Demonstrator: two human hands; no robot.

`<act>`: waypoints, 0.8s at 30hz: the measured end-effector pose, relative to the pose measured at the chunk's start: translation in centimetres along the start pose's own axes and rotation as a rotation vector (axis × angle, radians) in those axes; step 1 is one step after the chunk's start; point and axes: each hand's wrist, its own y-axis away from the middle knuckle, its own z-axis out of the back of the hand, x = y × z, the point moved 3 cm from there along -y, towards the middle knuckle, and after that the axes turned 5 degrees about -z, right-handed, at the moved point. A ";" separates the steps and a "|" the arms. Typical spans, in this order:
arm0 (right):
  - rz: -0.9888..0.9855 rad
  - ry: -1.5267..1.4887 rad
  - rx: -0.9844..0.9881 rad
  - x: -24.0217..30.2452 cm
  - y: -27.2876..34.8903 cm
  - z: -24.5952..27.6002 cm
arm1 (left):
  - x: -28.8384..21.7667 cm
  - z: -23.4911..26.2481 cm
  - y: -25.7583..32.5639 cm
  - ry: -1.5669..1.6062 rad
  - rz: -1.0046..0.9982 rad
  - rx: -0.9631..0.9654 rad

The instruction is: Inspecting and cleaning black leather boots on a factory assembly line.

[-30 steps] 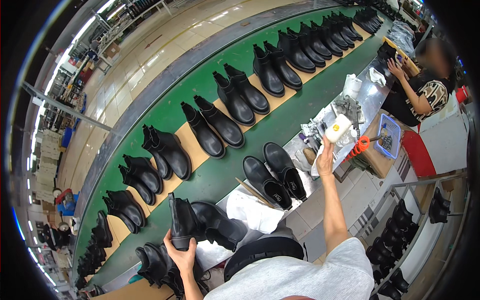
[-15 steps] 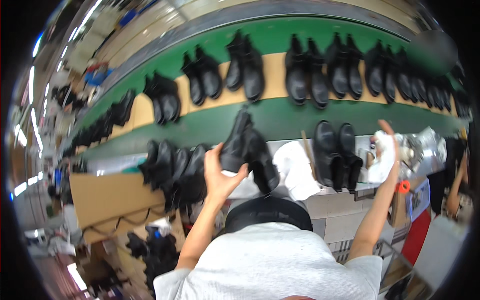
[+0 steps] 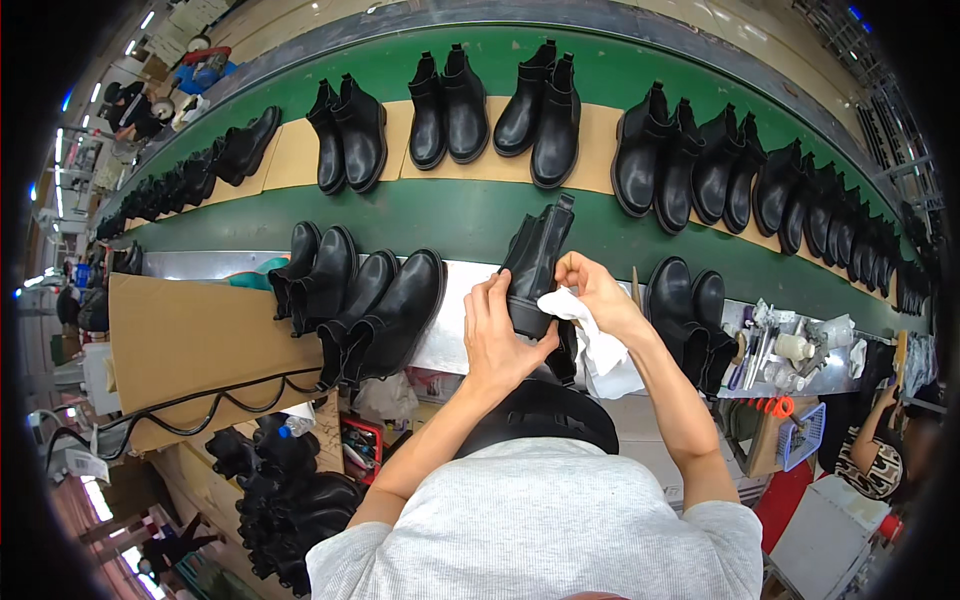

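Note:
A black ankle boot [image 3: 540,250] is tilted up in front of me, its heel end toward me. My left hand [image 3: 497,335] is wrapped round the heel end, thumb on the near side. From the right, my right hand [image 3: 605,298] pinches a white cloth [image 3: 583,325] and presses it to the boot just above the heel. The cloth's lower end hangs over more white fabric, and where one ends cannot be made out. Part of another black boot [image 3: 565,358] shows below the held one, mostly hidden.
Pairs of black boots [image 3: 540,120] stand along tan cardboard on a green belt [image 3: 420,215]. More boots [image 3: 385,315] rest left of my hands, and a pair [image 3: 680,310] to the right. Beyond that lie bottles and tools [image 3: 785,345]. A cardboard sheet [image 3: 200,340] is at left.
My right hand has come in from the right with the white cloth and now touches the boot. The left hand and boot sit further right in the view, which has also shifted.

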 end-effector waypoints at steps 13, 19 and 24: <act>0.289 0.386 -0.513 0.9 0.2 -1.6 | 0.3 0.2 -1.8 -0.007 -0.028 0.051; 0.530 0.603 -0.897 1.2 4.6 4.0 | 3.0 1.4 -2.4 0.096 -0.042 -0.009; -0.119 0.844 -1.492 2.4 16.7 16.9 | 6.0 4.1 0.7 0.318 -0.096 -0.237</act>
